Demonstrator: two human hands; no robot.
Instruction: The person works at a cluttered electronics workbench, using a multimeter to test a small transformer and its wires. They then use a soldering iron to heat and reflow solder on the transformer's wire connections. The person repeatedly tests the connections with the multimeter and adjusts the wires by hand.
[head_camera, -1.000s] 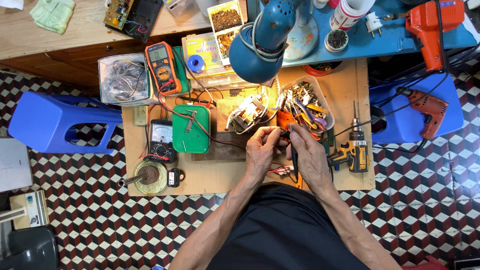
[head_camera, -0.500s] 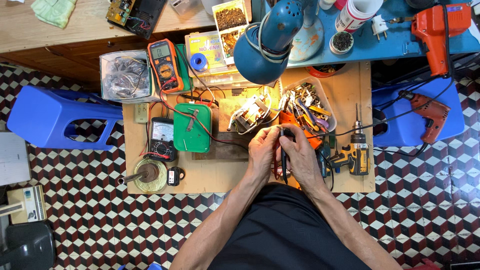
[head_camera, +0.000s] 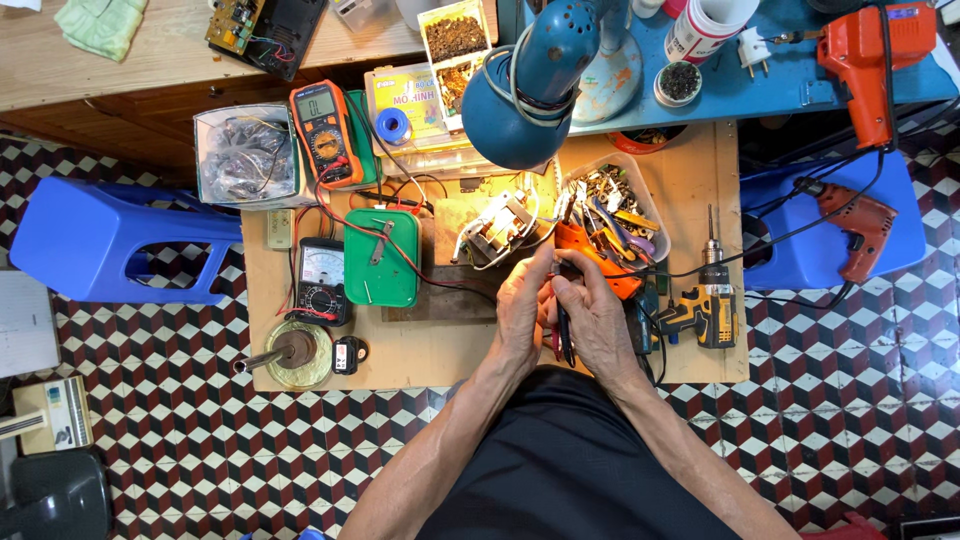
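My left hand (head_camera: 522, 310) and my right hand (head_camera: 598, 318) meet over the front of a low wooden work board (head_camera: 420, 350). Between them a dark slim tool (head_camera: 565, 335) with red-and-black handles points toward me, my right hand gripping it. My left hand's fingers pinch something small at its tip; what it is stays hidden. Just beyond the hands lie a small electric motor (head_camera: 495, 228) with wires and an orange tool (head_camera: 590, 250).
A blue lamp (head_camera: 535, 85) hangs over the board. On the board sit a green box (head_camera: 380, 258), two multimeters (head_camera: 322, 132) (head_camera: 320, 280), a solder stand (head_camera: 295, 358), a tool tray (head_camera: 615, 200) and a cordless drill (head_camera: 705, 305). Blue stools (head_camera: 110, 240) flank it.
Both hands have drawn closer together and slightly toward me; the dark tool now sits between them. The view shifted a little.
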